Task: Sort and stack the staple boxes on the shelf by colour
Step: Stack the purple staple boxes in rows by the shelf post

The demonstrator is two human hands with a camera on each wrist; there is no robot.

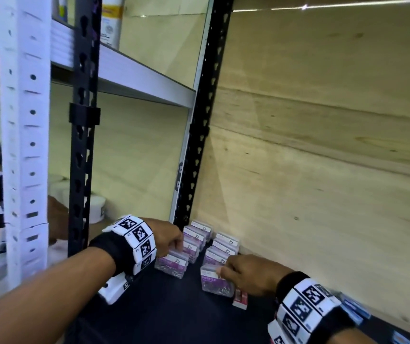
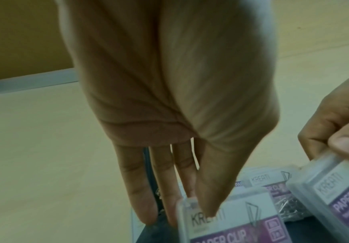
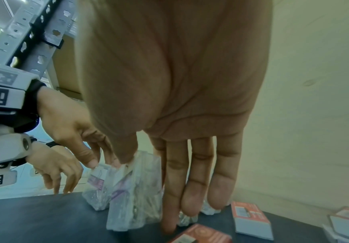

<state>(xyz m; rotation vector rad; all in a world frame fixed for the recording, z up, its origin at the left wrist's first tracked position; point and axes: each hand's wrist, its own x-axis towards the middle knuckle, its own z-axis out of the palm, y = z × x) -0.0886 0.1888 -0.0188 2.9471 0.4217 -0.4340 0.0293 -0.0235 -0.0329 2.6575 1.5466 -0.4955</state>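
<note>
Both wrists fill the near foreground, each banded with black-and-white marker blocks. At about five o'clock the right hand (image 1: pixel 248 274) pinches a clear purple-labelled box (image 1: pixel 215 281) between thumb and fingers, at the near end of the right-hand row (image 1: pixel 223 247). At about seven o'clock the left hand (image 1: pixel 169 238) does the same with the front box (image 1: pixel 171 265) of the left-hand row (image 1: pixel 196 235), thumb on the lid. Both rows run toward twelve o'clock along the dark shelf (image 1: pixel 169 306), into the corner by the black upright (image 1: pixel 199 135). A red box (image 1: pixel 240 297) lies just right of the gripped one, and more red ones sit further right in the right wrist view.

To do this well, I'd keep each pinch square on the box's sides, push it flush against its neighbours, and keep the red boxes apart from the purple.
</note>
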